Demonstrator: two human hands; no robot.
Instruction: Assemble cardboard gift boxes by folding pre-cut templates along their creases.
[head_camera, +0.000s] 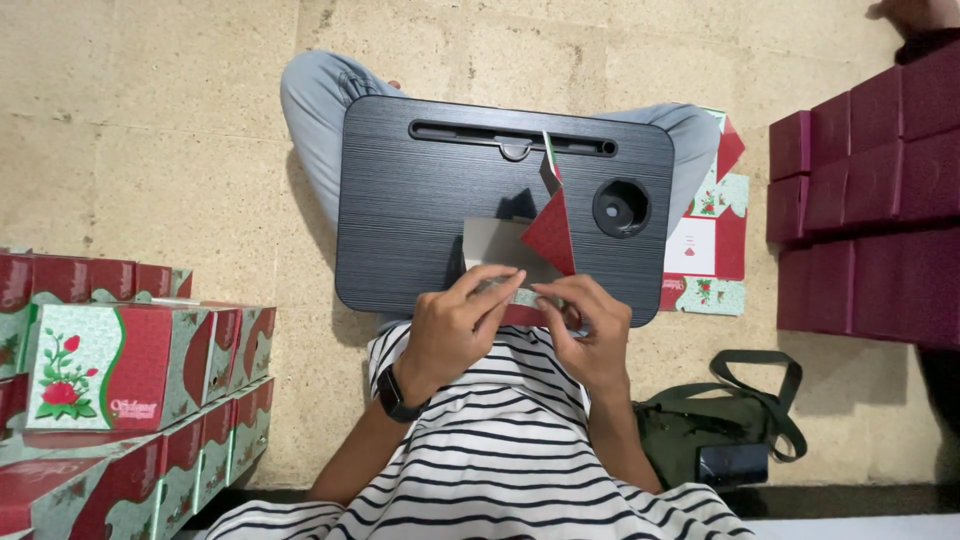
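A: Both hands on one item? Location?
B: Yes. Left hand (455, 325) and right hand (590, 330) pinch the unfolded carton blank (520, 250), fingers closed on its near edge, at the near edge of the black lap desk (420, 210).
A: Surroundings?
B: Finished boxes (120, 370) stacked at left; green bag (700, 425) at right.

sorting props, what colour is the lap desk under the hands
Black, with a fine lined texture, on the flat rectangular lap desk; head view.
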